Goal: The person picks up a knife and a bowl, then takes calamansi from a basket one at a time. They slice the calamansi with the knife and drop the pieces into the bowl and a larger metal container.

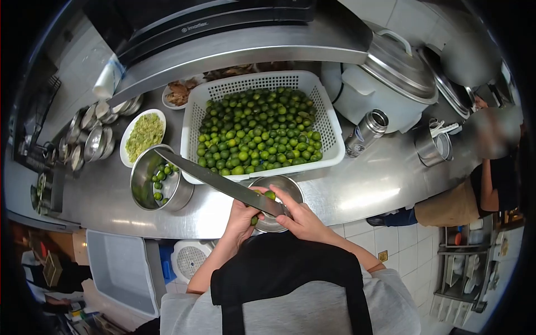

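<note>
My right hand (298, 219) is closed on the handle end of a large knife (223, 183), whose long blade slants up and left over the counter. Green citrus fruits are in my left hand (242, 219), beside the blade; one fruit (269, 195) shows between my hands. Beneath them is a steel bowl (290, 188), partly hidden by the hands and knife. A white perforated basket (334, 134) full of small green citrus fruits (257, 128) stands just beyond. To the left, a steel pot (181, 196) holds several of the fruits, and the knife's tip reaches over its rim.
An oval dish (144, 137) of chopped green food and small metal bowls (96, 142) are on the left. A large lidded cooker (385, 84), a steel flask (367, 133) and a utensil pot (434, 148) stand right. Another person (452, 204) is at the far right.
</note>
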Demonstrator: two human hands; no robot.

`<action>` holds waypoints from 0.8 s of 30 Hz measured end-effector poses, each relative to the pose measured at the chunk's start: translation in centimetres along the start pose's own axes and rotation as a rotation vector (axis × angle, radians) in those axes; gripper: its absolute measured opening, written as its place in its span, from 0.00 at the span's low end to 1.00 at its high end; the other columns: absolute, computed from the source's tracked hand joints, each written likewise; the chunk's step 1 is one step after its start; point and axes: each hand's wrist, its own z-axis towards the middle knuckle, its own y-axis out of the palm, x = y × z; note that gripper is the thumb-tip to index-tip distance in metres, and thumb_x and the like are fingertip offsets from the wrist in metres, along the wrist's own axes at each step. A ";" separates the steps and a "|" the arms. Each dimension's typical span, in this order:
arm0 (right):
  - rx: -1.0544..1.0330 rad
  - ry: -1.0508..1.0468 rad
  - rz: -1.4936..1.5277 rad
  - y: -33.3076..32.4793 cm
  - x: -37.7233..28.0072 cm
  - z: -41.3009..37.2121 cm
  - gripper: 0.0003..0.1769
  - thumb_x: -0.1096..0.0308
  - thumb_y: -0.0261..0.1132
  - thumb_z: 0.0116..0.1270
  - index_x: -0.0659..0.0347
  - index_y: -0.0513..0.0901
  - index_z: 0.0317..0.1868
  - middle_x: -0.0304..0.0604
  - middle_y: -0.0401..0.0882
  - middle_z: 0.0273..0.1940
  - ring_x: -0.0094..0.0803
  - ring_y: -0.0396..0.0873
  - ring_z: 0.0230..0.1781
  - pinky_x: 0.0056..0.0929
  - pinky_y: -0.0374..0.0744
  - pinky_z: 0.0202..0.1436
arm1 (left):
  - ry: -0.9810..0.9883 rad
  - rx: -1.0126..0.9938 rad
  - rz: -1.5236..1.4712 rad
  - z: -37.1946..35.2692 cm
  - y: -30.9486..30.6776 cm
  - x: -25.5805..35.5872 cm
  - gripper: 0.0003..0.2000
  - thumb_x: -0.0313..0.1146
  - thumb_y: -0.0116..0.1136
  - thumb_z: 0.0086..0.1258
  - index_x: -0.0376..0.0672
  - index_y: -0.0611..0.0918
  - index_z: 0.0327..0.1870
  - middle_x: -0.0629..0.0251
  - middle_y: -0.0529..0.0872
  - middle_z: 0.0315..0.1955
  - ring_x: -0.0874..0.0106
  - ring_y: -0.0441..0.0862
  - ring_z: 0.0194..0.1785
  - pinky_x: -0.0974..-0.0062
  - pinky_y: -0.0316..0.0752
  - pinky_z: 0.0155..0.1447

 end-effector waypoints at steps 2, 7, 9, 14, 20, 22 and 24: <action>-0.006 0.007 -0.059 0.0 0.0 0.0 0.39 0.48 0.53 0.65 0.61 0.48 0.68 0.52 0.71 0.18 0.45 0.73 0.18 0.35 0.68 0.26 | -0.010 0.026 -0.012 -0.1 0.1 0.0 0.12 0.21 0.59 0.57 0.38 0.76 0.42 0.65 0.80 0.34 0.81 0.77 0.30 0.89 0.70 0.24; -0.032 0.025 -0.108 0.0 -0.5 -0.1 0.40 0.49 0.54 0.64 0.60 0.47 0.68 0.55 0.73 0.20 0.52 0.76 0.23 0.38 0.72 0.30 | -0.023 0.050 -0.060 -0.1 0.2 -0.4 0.10 0.24 0.60 0.57 0.37 0.76 0.40 0.64 0.79 0.32 0.81 0.76 0.28 0.88 0.70 0.25; -0.023 0.002 -0.142 0.0 0.0 -0.3 0.41 0.50 0.55 0.64 0.60 0.47 0.68 0.57 0.74 0.20 0.54 0.77 0.25 0.39 0.73 0.31 | -0.047 0.073 -0.087 -0.2 0.3 -0.5 0.10 0.24 0.59 0.57 0.36 0.76 0.40 0.64 0.79 0.32 0.81 0.76 0.28 0.88 0.70 0.25; 0.002 0.109 -0.246 -0.4 2.9 -2.7 0.42 0.52 0.58 0.61 0.59 0.47 0.68 0.60 0.76 0.23 0.58 0.76 0.26 0.42 0.73 0.31 | -0.021 0.108 -0.143 -0.3 -0.9 0.0 0.11 0.24 0.59 0.59 0.35 0.76 0.42 0.63 0.80 0.32 0.81 0.76 0.27 0.89 0.70 0.25; -0.057 0.277 -0.270 -1.7 2.6 -4.5 0.40 0.55 0.58 0.62 0.58 0.47 0.68 0.59 0.76 0.21 0.56 0.77 0.25 0.41 0.74 0.30 | 0.068 0.140 -0.146 -1.0 -1.5 0.9 0.10 0.23 0.57 0.60 0.35 0.77 0.43 0.62 0.82 0.36 0.80 0.79 0.31 0.90 0.72 0.24; -0.059 0.282 -0.267 -1.7 2.3 -4.0 0.40 0.55 0.57 0.62 0.58 0.47 0.68 0.58 0.75 0.21 0.56 0.77 0.25 0.41 0.74 0.30 | 0.100 0.139 -0.102 -0.9 -1.3 0.8 0.10 0.22 0.56 0.60 0.35 0.77 0.43 0.62 0.82 0.36 0.79 0.79 0.32 0.89 0.73 0.24; -0.067 0.205 -0.291 -1.4 1.6 -2.6 0.39 0.55 0.56 0.63 0.62 0.48 0.67 0.58 0.74 0.19 0.55 0.76 0.23 0.41 0.73 0.29 | 0.135 0.123 0.045 -1.0 -0.5 0.6 0.10 0.20 0.55 0.60 0.35 0.77 0.43 0.62 0.82 0.36 0.80 0.79 0.32 0.88 0.74 0.24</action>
